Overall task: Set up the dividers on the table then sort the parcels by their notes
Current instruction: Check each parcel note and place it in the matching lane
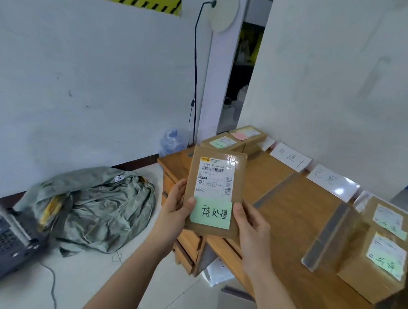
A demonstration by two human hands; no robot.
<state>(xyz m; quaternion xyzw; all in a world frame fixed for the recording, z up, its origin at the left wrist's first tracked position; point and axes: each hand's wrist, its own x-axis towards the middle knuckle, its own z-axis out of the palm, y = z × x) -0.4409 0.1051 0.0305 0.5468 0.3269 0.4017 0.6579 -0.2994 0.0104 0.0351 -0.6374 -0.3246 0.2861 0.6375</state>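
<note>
I hold a flat brown parcel (217, 178) upright in front of me, over the left end of the wooden table (290, 206). It bears a white shipping label and a green handwritten note (211, 213). My left hand (177, 207) grips its left edge, thumb on the note. My right hand (249, 224) grips its lower right edge. Two clear dividers (275, 190) (328, 234) stand across the table. Two parcels (222, 142) (247, 134) with notes sit at the far end. Two more parcels (388, 219) (374, 265) sit at the right.
Handwritten sign cards (290, 156) (331, 181) lean on the white wall behind the table. A grey-green sack (96, 205) lies on the floor at left, beside a dark laptop (4, 245). A black cable (194, 83) runs up the wall. Table drawers (188, 245) face the floor.
</note>
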